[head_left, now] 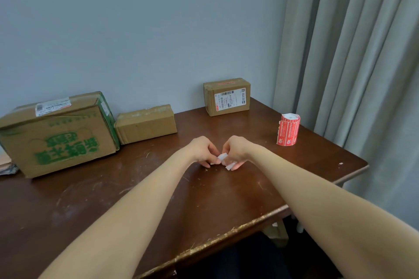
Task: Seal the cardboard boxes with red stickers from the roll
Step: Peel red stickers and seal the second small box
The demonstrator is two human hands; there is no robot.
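Brown table (90, 199), grey wall (136, 29) behind. Your left hand (200, 149) and right hand (235, 149) each pinch white strip (223, 157), held between them, left of roll (289, 129) and nearer you. Beyond roll, labelled box (226, 99).

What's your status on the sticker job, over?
Left hand and right hand both pinching a small white piece over the table. Sticker roll upright at right, untouched. Large box, middle box, small box at the wall, nothing blocking them.
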